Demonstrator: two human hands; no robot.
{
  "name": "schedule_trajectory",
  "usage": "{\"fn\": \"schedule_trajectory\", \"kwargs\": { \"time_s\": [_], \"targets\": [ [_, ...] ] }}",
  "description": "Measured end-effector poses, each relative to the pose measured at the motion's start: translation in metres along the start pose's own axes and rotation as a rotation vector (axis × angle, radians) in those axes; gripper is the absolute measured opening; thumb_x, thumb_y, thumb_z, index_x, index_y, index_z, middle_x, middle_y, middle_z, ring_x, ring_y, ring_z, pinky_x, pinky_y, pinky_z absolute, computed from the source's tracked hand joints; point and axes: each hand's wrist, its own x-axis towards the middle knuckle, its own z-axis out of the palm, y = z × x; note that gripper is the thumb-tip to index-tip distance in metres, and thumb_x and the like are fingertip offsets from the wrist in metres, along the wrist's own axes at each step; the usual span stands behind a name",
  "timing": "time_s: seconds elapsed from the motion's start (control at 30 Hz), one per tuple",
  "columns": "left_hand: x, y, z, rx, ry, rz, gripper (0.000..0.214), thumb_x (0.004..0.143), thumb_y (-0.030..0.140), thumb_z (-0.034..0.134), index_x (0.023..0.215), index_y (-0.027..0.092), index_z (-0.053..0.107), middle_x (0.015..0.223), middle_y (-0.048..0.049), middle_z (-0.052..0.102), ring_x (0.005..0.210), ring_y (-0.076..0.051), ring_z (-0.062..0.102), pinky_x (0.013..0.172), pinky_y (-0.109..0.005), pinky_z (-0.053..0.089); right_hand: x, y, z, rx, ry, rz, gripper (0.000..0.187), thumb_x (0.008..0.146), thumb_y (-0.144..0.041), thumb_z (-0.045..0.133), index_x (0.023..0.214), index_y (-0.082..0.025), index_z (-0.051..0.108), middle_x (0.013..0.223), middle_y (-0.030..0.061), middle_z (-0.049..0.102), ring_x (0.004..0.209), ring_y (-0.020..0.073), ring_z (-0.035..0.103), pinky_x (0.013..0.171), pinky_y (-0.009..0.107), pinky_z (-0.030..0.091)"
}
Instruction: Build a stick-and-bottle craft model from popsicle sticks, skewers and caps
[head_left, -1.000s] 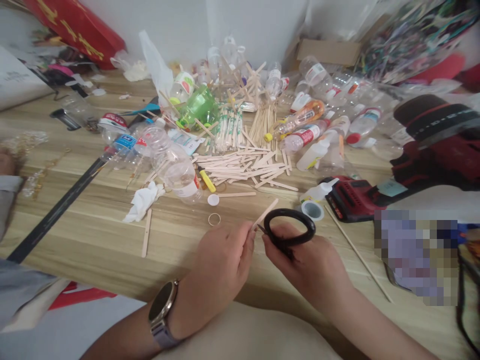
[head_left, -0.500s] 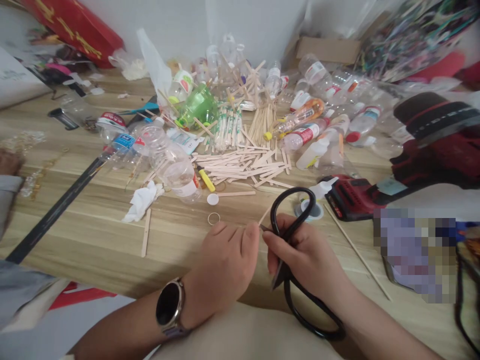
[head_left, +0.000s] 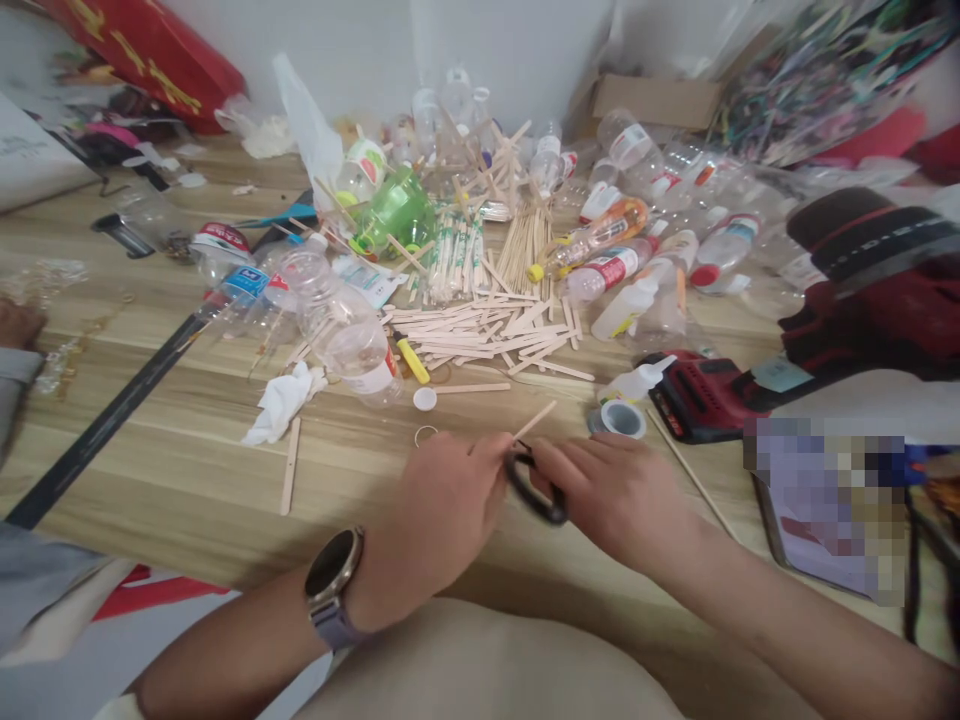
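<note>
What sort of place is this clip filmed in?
Most likely a home craft or hobby table: a wooden tabletop strewn with a pile of craft sticks, many plastic bottles and a red power tool. The right hand holds black scissors, the left hand a thin stick.

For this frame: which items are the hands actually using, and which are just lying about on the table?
In use: left hand, wooden stick, right hand, black scissors.
Lying about: stick pile, plastic bottles, red tool, tape roll, crumpled tissue.
</note>
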Motion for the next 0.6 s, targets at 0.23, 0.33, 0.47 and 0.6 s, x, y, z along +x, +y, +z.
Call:
{"fn": "schedule_trajectory", "kwargs": {
  "time_s": [0.23,0.33,0.47,0.6],
  "targets": [
    [0.000,-0.009,0.018,0.292,0.328,0.234,0.022,0.095,0.007,0.038,0.110,0.004,0.053,0.066,-0.0028,0.065,0.057,-0.017,0.059,0.056,-0.032,0.039,0.018,-0.018,0.007,1.242,-0.179,0.968,0.028,0.084,-0.044,0.052,0.070,-0.022,0.042,0.043,-0.0041,0.056,0.035,0.0102,0.048,0.037,0.019,0.037],
    [0.000,-0.013,0.022,0.293,0.327,0.252,0.019,0.094,0.007,0.039,0.108,0.004,0.053,0.067,-0.0033,0.065,0.059,-0.018,0.060,0.057,-0.032,0.039,0.019,-0.020,0.009,1.335,-0.184,1.038,0.029,0.081,-0.047,0.054,0.073,-0.021,0.043,0.042,-0.0045,0.056,0.034,0.0098,0.047,0.036,0.018,0.035],
    [0.001,-0.010,0.020,0.144,0.198,0.133,0.023,0.094,0.009,0.037,0.110,0.008,0.055,0.072,-0.0044,0.067,0.064,-0.020,0.062,0.061,-0.033,0.042,0.012,-0.015,0.013,0.989,-0.145,0.886,0.027,0.087,-0.042,0.047,0.071,-0.021,0.043,0.046,-0.0023,0.056,0.037,0.0114,0.050,0.039,0.021,0.035],
    [0.004,-0.004,0.009,-0.032,-0.091,-0.083,0.024,0.094,0.015,0.041,0.107,0.017,0.060,0.078,-0.0045,0.069,0.071,-0.022,0.063,0.066,-0.034,0.044,0.002,-0.001,0.018,0.157,-0.010,0.225,0.024,0.090,-0.019,0.043,0.067,-0.018,0.051,0.051,0.0008,0.057,0.044,0.0116,0.050,0.047,0.026,0.028]
  ]
}}
